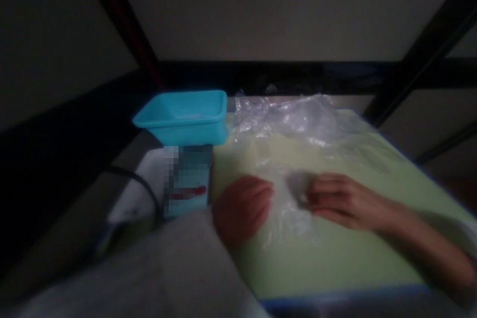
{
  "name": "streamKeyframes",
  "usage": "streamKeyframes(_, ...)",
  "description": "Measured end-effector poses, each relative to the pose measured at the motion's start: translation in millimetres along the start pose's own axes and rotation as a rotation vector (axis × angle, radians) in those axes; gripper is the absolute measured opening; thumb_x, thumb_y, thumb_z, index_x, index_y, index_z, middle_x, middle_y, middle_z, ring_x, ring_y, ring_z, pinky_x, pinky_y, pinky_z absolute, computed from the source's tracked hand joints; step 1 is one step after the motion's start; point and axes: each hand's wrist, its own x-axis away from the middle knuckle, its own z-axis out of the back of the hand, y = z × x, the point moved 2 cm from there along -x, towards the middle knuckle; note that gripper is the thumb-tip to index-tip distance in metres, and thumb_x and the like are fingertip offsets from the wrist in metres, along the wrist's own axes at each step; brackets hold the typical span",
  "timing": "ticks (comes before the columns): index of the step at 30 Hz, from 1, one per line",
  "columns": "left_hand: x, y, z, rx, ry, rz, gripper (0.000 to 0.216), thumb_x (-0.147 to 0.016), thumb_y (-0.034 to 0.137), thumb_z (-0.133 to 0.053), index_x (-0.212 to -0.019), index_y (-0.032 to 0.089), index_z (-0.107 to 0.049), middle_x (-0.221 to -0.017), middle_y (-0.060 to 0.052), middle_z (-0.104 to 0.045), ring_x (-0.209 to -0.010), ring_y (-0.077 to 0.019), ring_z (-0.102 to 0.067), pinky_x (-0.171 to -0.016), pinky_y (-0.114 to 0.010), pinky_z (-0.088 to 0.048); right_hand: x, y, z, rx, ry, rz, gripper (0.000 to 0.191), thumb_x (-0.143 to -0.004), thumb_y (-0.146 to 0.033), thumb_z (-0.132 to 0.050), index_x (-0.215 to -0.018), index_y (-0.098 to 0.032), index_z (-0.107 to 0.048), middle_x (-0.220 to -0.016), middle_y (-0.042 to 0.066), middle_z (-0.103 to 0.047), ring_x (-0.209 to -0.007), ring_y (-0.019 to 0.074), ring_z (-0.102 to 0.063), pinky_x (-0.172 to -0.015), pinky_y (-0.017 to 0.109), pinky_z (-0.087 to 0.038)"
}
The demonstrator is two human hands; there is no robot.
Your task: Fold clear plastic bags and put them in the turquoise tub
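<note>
The picture is dim and blurred. My left hand [242, 208] rests on a pale green mat [335, 263], its fingers curled at the edge of a small clear plastic bag [288, 213]. My right hand [343, 199] lies on the other side of that bag, fingers closed on a small grey thing [298, 189] that I cannot make out. My left arm wears a grey sleeve [167, 273].
A turquoise plastic tub [186, 117] stands on a light blue box [188, 179] at the mat's left. Crumpled clear plastic [290, 119] lies at the mat's far edge. A dark cable [143, 189] runs at the left. Dark frame bars cross behind.
</note>
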Motion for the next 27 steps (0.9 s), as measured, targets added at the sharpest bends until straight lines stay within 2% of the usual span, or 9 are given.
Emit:
streamKeyframes(2,3,-1,-4,0.007,-0.025,0.020,0.023,-0.090,0.017,-0.043,-0.094,0.013,-0.065,-0.098,-0.007,-0.070,-0.089,-0.0190,-0.063,-0.082,-0.035,-0.052,-1,-10,-1,-0.040,-0.067,0.023,0.024,-0.095,-0.027,-0.045,-0.081,-0.018,-0.063,-0.074,0.003,-0.058,-0.075,0.0162,-0.053,-0.072,0.032,-0.043)
streamKeyframes(7,7,3,-10,0.039,-0.040,-0.044,0.021,-0.091,0.014,-0.041,-0.093,0.014,-0.062,-0.097,-0.006,-0.069,-0.088,-0.0168,-0.061,-0.083,-0.032,-0.050,-3,-23,-5,-0.069,-0.186,0.017,0.024,-0.089,-0.023,-0.055,-0.066,-0.019,-0.054,-0.070,-0.001,-0.053,-0.068,0.0123,-0.048,-0.068,0.029,-0.038)
streamKeyframes(10,5,7,-8,0.075,-0.078,-0.088,0.023,-0.092,0.014,-0.039,-0.087,0.014,-0.061,-0.088,-0.006,-0.067,-0.082,-0.0159,-0.058,-0.079,-0.030,-0.049,-2,-26,-5,-0.030,-0.199,0.030,0.022,-0.087,-0.023,-0.058,-0.066,-0.020,-0.053,-0.071,-0.002,-0.054,-0.068,0.0126,-0.047,-0.069,0.030,-0.037)
streamKeyframes(13,3,12,-7,0.069,-0.180,-0.141,0.027,-0.093,0.012,-0.036,-0.082,0.014,-0.061,-0.077,-0.005,-0.063,-0.074,-0.0160,-0.054,-0.072,-0.030,-0.047,1,-28,-4,0.038,-0.205,0.055,0.022,-0.088,-0.023,-0.056,-0.067,-0.019,-0.054,-0.072,-0.002,-0.055,-0.068,0.0133,-0.047,-0.070,0.031,-0.037)
streamKeyframes(16,3,14,-8,0.055,-0.238,-0.124,0.029,-0.092,0.013,-0.036,-0.079,0.015,-0.061,-0.075,-0.005,-0.061,-0.073,-0.0168,-0.051,-0.070,-0.030,-0.045,5,-30,-4,0.146,-0.216,0.087,0.022,-0.089,-0.021,-0.055,-0.067,-0.019,-0.054,-0.072,-0.001,-0.055,-0.069,0.0145,-0.047,-0.071,0.033,-0.035)
streamKeyframes(22,4,15,-8,0.067,-0.233,-0.131,0.031,-0.093,0.012,-0.034,-0.079,0.014,-0.061,-0.075,-0.005,-0.060,-0.073,-0.0162,-0.049,-0.073,-0.029,-0.042,10,-38,-10,0.292,-0.174,0.106,0.018,-0.087,-0.014,-0.056,-0.069,-0.018,-0.058,-0.074,0.002,-0.058,-0.073,0.0165,-0.049,-0.071,0.034,-0.034)
streamKeyframes(27,4,14,-9,0.114,-0.236,-0.107,0.032,-0.095,0.015,-0.033,-0.078,0.013,-0.061,-0.076,-0.005,-0.060,-0.073,-0.0159,-0.049,-0.075,-0.029,-0.041,9,-53,-14,0.339,-0.136,0.089,0.014,-0.082,-0.019,-0.063,-0.069,-0.017,-0.062,-0.074,0.003,-0.060,-0.069,0.0166,-0.050,-0.067,0.034,-0.036)
